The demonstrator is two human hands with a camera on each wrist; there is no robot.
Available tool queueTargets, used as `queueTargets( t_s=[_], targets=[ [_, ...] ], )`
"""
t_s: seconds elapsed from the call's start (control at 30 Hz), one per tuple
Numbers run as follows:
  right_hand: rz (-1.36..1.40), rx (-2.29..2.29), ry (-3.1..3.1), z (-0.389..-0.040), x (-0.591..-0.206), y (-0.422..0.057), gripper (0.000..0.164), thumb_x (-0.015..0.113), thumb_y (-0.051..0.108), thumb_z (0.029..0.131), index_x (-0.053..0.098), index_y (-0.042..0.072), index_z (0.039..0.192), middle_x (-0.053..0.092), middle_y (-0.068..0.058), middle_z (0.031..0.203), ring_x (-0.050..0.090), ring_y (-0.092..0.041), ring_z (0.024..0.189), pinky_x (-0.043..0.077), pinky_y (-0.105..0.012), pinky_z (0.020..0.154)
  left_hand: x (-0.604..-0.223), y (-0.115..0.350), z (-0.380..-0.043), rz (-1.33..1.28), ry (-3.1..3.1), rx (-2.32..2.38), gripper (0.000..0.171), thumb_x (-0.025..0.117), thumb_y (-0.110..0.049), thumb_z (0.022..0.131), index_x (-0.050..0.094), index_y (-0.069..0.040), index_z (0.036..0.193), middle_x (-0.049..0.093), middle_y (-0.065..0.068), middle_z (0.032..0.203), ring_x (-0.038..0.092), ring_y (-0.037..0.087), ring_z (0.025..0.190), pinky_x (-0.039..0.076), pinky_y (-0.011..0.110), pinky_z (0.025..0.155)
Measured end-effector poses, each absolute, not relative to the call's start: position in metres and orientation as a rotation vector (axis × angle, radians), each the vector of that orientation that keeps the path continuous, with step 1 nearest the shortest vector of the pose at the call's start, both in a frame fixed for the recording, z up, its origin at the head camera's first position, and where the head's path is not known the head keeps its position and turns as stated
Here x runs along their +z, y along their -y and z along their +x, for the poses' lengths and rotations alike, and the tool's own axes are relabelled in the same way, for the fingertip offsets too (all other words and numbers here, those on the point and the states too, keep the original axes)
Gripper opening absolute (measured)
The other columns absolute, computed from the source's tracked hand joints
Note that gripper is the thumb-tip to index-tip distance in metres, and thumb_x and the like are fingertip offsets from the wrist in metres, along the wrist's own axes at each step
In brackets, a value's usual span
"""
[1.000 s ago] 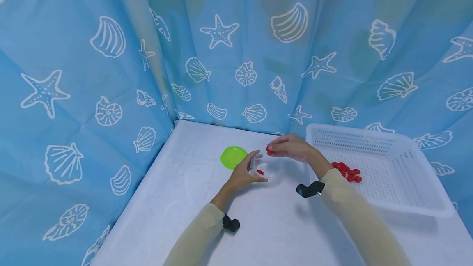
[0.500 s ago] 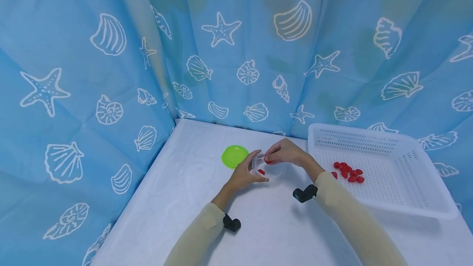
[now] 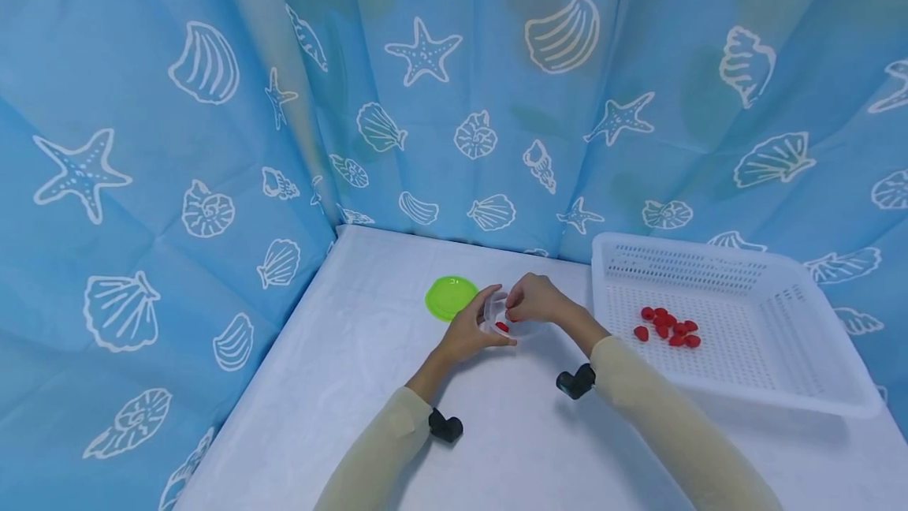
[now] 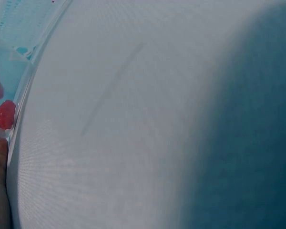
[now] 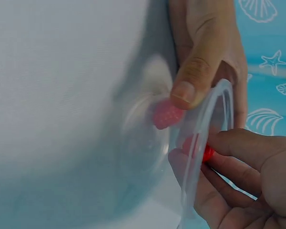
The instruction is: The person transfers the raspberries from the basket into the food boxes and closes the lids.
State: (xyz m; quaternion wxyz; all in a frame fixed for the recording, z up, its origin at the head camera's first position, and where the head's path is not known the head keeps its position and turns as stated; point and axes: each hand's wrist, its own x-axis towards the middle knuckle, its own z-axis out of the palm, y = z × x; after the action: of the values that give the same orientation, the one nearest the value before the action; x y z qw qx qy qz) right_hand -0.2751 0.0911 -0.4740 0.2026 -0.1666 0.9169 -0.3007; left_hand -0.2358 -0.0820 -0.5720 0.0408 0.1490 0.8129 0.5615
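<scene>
Clear plastic forms the tub (image 5: 145, 136) in your left hand (image 3: 466, 335), its fingers and thumb spread wide and curved round opposite sides of it. From the right wrist view, your left thumb lies on the outside of the wall, just beside the raspberry in the tub (image 5: 167, 114), a red one seen through the plastic. Whether the tub touches the white tablecloth (image 3: 340, 361) beneath, you cannot tell from these views.

Your right hand (image 3: 537, 298) has its fingertips drawn close together, thumb against fingers, pinching a second berry, the held raspberry (image 5: 208, 152). That one sits at the tub's mouth, partly seen through the rim, with some of your fingertips inside.

To your right stands a white perforated basket (image 3: 752, 345), well apart from the tub. On its floor lie more raspberries (image 3: 679, 330), bunched toward the left side, one slightly apart from the rest. Just beyond your left hand, a lime-green round lid (image 3: 447, 298) lies flat on the cloth.

Both your forearms wear beige sleeves (image 3: 383, 448), with a black wrist camera (image 3: 445, 426) on each. Behind everything hangs a blue curtain (image 3: 426, 148) printed with white shells and starfish.
</scene>
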Motion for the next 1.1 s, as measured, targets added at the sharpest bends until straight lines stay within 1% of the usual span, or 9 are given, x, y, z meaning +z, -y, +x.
queueTargets(
  t_s=[0.13,0.3,0.57,0.7,0.83,0.93,1.0,1.1],
  targets=[
    [-0.473,-0.791,-2.598,-0.272,-0.473,-0.088,0.013,0.075,0.009,0.083,0.074,0.002,0.094,0.069,-0.004,0.085,0.062,-0.018,0.078,0.057,-0.031,0.073,-0.571,0.082,-0.236,0.466,-2.490,1.728,0.095,0.088,-0.031,0.071,0.036,-0.027,0.150,0.043,-0.012,0.146,0.043,0.016,0.134,0.046,0.037,0.100],
    [-0.459,-0.779,-2.612,-0.272,-0.481,-0.087,0.015,0.077,0.010,0.082,0.074,0.003,0.095,0.068,-0.004,0.084,0.062,-0.017,0.077,0.057,-0.030,0.073,-0.574,0.083,-0.236,0.477,-2.492,1.722,0.095,0.088,-0.031,0.071,0.036,-0.027,0.150,0.043,-0.011,0.146,0.043,0.017,0.134,0.045,0.038,0.101],
    [-0.441,-0.831,-2.639,-0.271,-0.468,-0.097,0.024,0.074,0.016,0.086,0.073,0.003,0.105,0.070,-0.006,0.096,0.064,-0.020,0.086,0.057,-0.034,0.077,-0.574,0.082,-0.236,0.481,-2.486,1.733,0.094,0.088,-0.029,0.072,0.037,-0.027,0.150,0.044,-0.013,0.145,0.043,0.015,0.134,0.045,0.037,0.102],
    [-0.455,-0.929,-2.659,-0.272,-0.456,-0.113,0.024,0.073,0.020,0.088,0.073,0.006,0.108,0.071,-0.006,0.101,0.065,-0.022,0.091,0.057,-0.035,0.080,-0.573,0.082,-0.236,0.482,-2.486,1.731,0.095,0.088,-0.031,0.071,0.036,-0.028,0.150,0.047,-0.017,0.143,0.041,0.011,0.135,0.043,0.036,0.104],
    [-0.395,-1.073,-2.640,-0.273,-0.438,-0.135,0.026,0.071,0.026,0.089,0.073,0.011,0.110,0.071,-0.005,0.106,0.066,-0.025,0.097,0.055,-0.042,0.087,-0.573,0.081,-0.237,0.485,-2.488,1.735,0.094,0.088,-0.031,0.071,0.037,-0.028,0.150,0.050,-0.017,0.140,0.040,0.008,0.135,0.041,0.036,0.105],
    [-0.357,-1.191,-2.594,-0.276,-0.427,-0.157,0.033,0.072,0.031,0.089,0.071,0.010,0.115,0.070,-0.008,0.109,0.066,-0.027,0.102,0.052,-0.046,0.092,-0.573,0.081,-0.237,0.475,-2.500,1.727,0.094,0.089,-0.031,0.071,0.037,-0.028,0.149,0.051,-0.017,0.139,0.040,0.009,0.135,0.041,0.036,0.105],
    [-0.322,-1.253,-2.571,-0.279,-0.422,-0.173,0.040,0.073,0.035,0.088,0.069,0.010,0.119,0.069,-0.009,0.112,0.066,-0.027,0.103,0.050,-0.047,0.094,-0.573,0.080,-0.237,0.470,-2.506,1.720,0.094,0.089,-0.030,0.071,0.038,-0.028,0.149,0.050,-0.017,0.139,0.041,0.010,0.135,0.042,0.036,0.105],
    [-0.254,-1.337,-2.530,-0.282,-0.416,-0.199,0.047,0.073,0.037,0.088,0.064,0.008,0.124,0.067,-0.013,0.116,0.065,-0.027,0.107,0.048,-0.047,0.096,-0.574,0.080,-0.237,0.471,-2.503,1.717,0.094,0.089,-0.030,0.071,0.037,-0.028,0.149,0.050,-0.016,0.140,0.041,0.010,0.135,0.042,0.035,0.104]
  ],
)
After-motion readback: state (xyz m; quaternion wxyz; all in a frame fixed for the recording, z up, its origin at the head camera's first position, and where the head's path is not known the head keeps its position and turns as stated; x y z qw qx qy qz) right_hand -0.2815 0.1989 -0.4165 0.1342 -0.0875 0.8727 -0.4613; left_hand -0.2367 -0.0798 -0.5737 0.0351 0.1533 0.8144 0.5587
